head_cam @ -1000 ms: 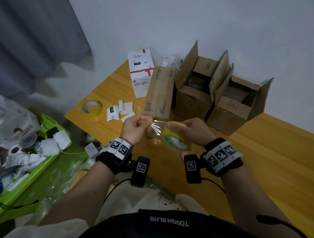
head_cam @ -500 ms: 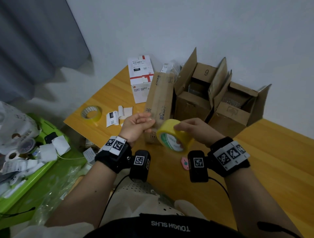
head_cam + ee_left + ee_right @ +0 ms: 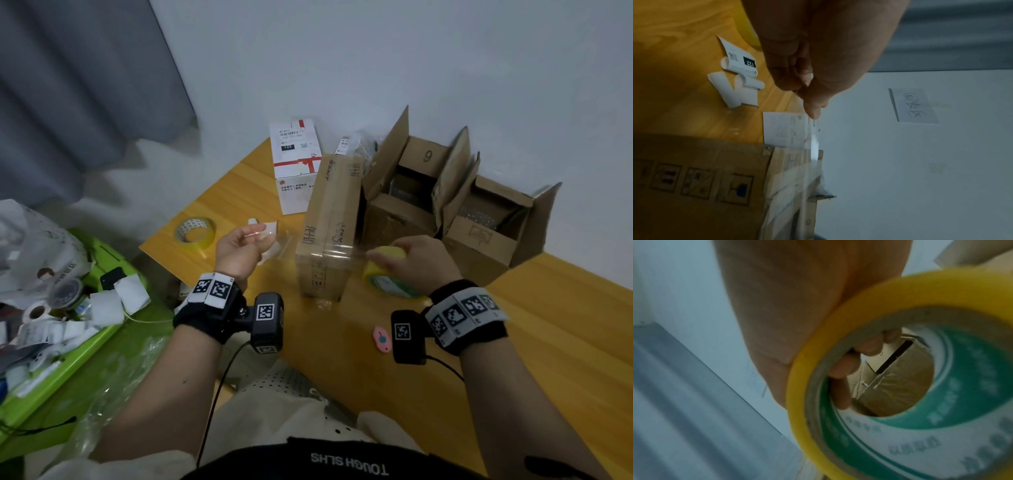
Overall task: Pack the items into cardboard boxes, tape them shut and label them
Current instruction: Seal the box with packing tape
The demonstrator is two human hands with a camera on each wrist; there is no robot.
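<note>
The left hand (image 3: 245, 248) is raised with the palm turned up, thumb and fingertips pinched together, apparently on a strip of clear tape (image 3: 310, 248). The right hand (image 3: 423, 262) is knuckles-up, its fingers (image 3: 842, 369) curled through the core of a yellow tape roll (image 3: 387, 274). Both forearms reach forward, a banded wrist camera on each.

Wooden table (image 3: 548, 342), cardboard boxes (image 3: 329, 233), tape roll (image 3: 195, 229), pink cutter (image 3: 382, 339)

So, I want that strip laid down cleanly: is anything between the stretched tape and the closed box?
Nothing visible. The left hand pinches the clear tape strip, the right hand grips the yellow tape roll, and the strip spans the closed cardboard box with nothing in between.
</note>
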